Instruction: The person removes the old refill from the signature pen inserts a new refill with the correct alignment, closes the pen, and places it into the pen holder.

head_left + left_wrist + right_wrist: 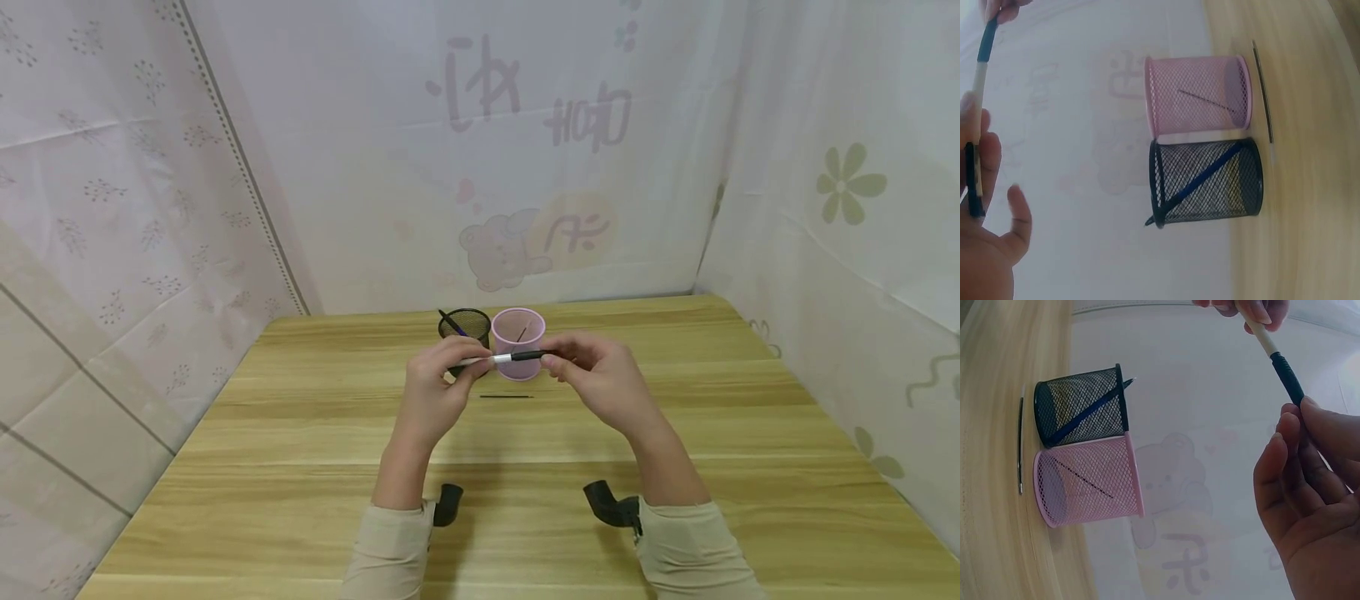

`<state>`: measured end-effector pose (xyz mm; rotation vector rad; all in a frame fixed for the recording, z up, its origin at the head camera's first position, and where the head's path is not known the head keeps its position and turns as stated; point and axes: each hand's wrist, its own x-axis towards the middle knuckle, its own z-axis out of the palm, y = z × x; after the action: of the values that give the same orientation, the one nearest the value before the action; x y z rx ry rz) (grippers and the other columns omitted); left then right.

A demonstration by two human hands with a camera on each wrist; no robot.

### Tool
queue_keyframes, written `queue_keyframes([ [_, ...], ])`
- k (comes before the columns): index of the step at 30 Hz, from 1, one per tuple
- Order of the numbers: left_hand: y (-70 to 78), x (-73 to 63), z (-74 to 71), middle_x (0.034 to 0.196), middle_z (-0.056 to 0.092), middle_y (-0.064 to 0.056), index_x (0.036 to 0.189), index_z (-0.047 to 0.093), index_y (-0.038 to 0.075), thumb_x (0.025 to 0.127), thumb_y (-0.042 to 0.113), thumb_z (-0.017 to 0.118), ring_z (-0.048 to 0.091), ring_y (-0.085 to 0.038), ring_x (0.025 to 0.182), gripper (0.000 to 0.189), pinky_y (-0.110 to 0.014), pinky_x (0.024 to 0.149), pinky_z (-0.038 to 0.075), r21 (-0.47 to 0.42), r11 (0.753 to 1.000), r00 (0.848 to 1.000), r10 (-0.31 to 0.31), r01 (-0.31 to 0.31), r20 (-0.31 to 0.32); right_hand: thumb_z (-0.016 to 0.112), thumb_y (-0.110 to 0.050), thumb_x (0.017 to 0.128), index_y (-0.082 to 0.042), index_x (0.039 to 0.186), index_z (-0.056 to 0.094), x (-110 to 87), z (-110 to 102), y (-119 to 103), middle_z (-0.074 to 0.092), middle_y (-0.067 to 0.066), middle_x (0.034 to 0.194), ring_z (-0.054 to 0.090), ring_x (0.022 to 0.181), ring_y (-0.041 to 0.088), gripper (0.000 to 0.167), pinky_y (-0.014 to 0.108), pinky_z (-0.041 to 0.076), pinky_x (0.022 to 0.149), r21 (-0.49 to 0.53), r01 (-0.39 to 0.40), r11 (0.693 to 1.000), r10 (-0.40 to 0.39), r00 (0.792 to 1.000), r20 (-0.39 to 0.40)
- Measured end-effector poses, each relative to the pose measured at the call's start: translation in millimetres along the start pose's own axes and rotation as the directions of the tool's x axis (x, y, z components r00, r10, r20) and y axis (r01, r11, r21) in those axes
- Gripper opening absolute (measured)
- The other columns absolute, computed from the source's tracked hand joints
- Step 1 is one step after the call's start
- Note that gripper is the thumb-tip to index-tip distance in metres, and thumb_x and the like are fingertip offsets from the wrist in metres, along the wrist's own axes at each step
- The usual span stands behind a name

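Observation:
A white pen with a black grip (527, 356) is held level between both hands, above the table. My left hand (442, 383) pinches its white barrel (979, 87), and the black clip end lies by the palm in the left wrist view. At the other end, my right hand (603, 383) pinches the black grip section between thumb and fingers; the tip is hidden there. Below the pen, a thin dark pen refill (506, 397) lies on the table. Beyond the hands stand a pink mesh pen cup (1088, 512) and a black mesh pen cup (1207, 215), side by side.
A dark blue pen (1200, 178) leans in the black cup, its end above the rim. Inside the pink cup is another thin dark stick (1085, 478). The wooden table (315, 467) meets a printed curtain (360, 167) behind. Black curved pieces (448, 504) sit at both wrists.

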<state>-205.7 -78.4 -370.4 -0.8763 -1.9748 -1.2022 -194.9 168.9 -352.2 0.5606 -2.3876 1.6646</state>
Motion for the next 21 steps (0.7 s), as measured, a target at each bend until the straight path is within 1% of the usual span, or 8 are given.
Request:
queue_keyframes([
  [2,-0.4,-0.4,-1.8,0.096,0.078,-0.011,0.099,0.08,0.0,0.089,0.001,0.083,0.073,-0.021,0.082,0.01,-0.024,0.074,0.06,0.023,1.0,1.0,-0.015,0.014,0.014,0.074,-0.01,0.101,-0.006,0.114,0.078,-0.5,0.0,-0.2,0.076,0.014,0.101,0.07,0.082,0.016,0.015,0.023,0.058,0.075,-0.013,0.0,1.0,-0.001,1.0,-0.029],
  [5,-0.3,-1.2,-4.8,0.095,0.077,-0.012,0.101,0.08,-0.001,0.091,0.002,0.081,0.071,-0.02,0.078,0.01,-0.023,0.07,0.059,0.091,0.995,0.998,-0.046,0.043,0.033,0.072,-0.009,0.102,-0.004,0.113,0.077,-0.5,-0.1,-0.6,0.077,0.013,0.101,0.07,0.082,0.013,0.013,0.023,0.058,0.074,-0.031,0.002,1.0,-0.003,0.999,-0.054],
  [8,1.1,-1.6,-6.5,0.093,0.076,-0.01,0.1,0.079,-0.001,0.093,0.005,0.08,0.069,-0.017,0.076,0.008,-0.023,0.067,0.056,0.149,0.986,0.995,-0.079,0.07,0.057,0.071,-0.011,0.103,-0.003,0.109,0.077,-0.1,0.8,-0.6,0.076,0.013,0.095,0.068,0.079,0.012,0.012,0.025,0.058,0.071,-0.064,0.017,0.998,-0.02,0.998,-0.055],
  [10,2.3,-1.5,-6.6,0.093,0.076,-0.01,0.099,0.079,-0.001,0.094,0.006,0.079,0.069,-0.017,0.077,0.008,-0.024,0.068,0.056,0.164,0.983,0.993,-0.094,0.08,0.077,0.069,-0.015,0.105,-0.004,0.104,0.076,0.0,1.8,-0.2,0.074,0.013,0.089,0.065,0.075,0.011,0.013,0.025,0.056,0.066,-0.088,0.017,0.996,-0.021,0.999,-0.048],
  [13,4.8,-1.2,-6.0,0.092,0.074,-0.009,0.098,0.078,-0.001,0.095,0.007,0.079,0.068,-0.017,0.079,0.008,-0.024,0.07,0.057,0.154,0.983,0.989,-0.112,0.097,0.094,0.065,-0.021,0.108,-0.006,0.093,0.073,-0.6,2.9,-0.2,0.068,0.012,0.079,0.059,0.065,0.011,0.023,0.026,0.048,0.057,-0.114,0.011,0.993,-0.016,0.999,-0.043],
  [16,6.7,-0.8,-5.3,0.091,0.074,-0.009,0.098,0.077,-0.001,0.095,0.006,0.078,0.068,-0.017,0.079,0.008,-0.023,0.07,0.057,0.139,0.985,0.989,-0.116,0.102,0.094,0.06,-0.026,0.111,-0.006,0.081,0.067,-0.2,4.1,-1.0,0.061,0.011,0.069,0.048,0.055,0.012,0.036,0.027,0.04,0.051,-0.131,0.002,0.991,-0.007,0.999,-0.039],
  [19,8.3,-0.4,-5.3,0.091,0.073,-0.009,0.098,0.077,-0.002,0.095,0.005,0.078,0.067,-0.017,0.078,0.008,-0.024,0.069,0.057,0.133,0.987,0.991,-0.1,0.088,0.089,0.057,-0.031,0.112,-0.005,0.073,0.062,0.0,5.0,-2.4,0.058,0.01,0.061,0.043,0.049,0.013,0.047,0.027,0.037,0.048,-0.127,-0.004,0.992,0.001,1.0,-0.028],
  [21,8.4,-0.7,-5.5,0.091,0.073,-0.01,0.098,0.077,-0.002,0.095,0.005,0.078,0.067,-0.018,0.077,0.007,-0.023,0.069,0.057,0.134,0.988,0.992,-0.093,0.081,0.089,0.055,-0.034,0.113,-0.005,0.07,0.061,0.1,5.4,-2.6,0.057,0.008,0.059,0.044,0.049,0.013,0.052,0.027,0.037,0.048,-0.12,-0.015,0.993,0.013,1.0,-0.018],
])
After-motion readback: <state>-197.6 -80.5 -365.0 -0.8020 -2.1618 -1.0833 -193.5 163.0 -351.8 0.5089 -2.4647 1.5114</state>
